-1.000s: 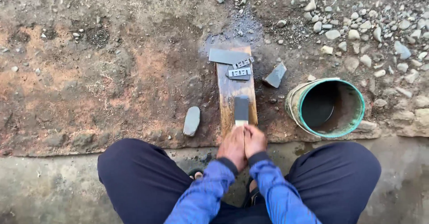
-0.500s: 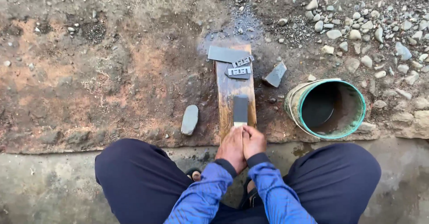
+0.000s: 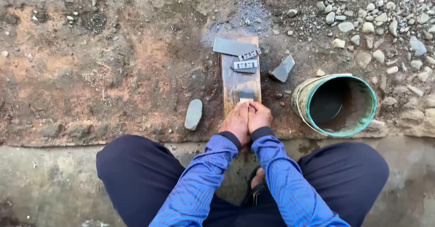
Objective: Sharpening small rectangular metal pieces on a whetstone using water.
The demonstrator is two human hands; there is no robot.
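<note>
A wet wooden plank [image 3: 240, 80] lies on the ground in front of me, running away from my knees. My left hand [image 3: 235, 122] and my right hand [image 3: 259, 115] press side by side on a flat grey metal blade [image 3: 246, 95] at the plank's near end. Only the blade's far edge shows past my fingers. Two small slotted metal plates [image 3: 245, 64] and a longer flat grey blade [image 3: 232, 47] rest at the plank's far end.
A green-rimmed bucket [image 3: 336, 105] holding dark water stands right of the plank. A smooth oval stone [image 3: 193, 114] lies left of it, an angular grey stone [image 3: 282, 68] right. Loose pebbles [image 3: 376, 19] cover the far right ground. A concrete ledge [image 3: 54, 177] runs under my legs.
Both hands have drawn the blade back toward me along the plank; less of it now shows beyond my fingers.
</note>
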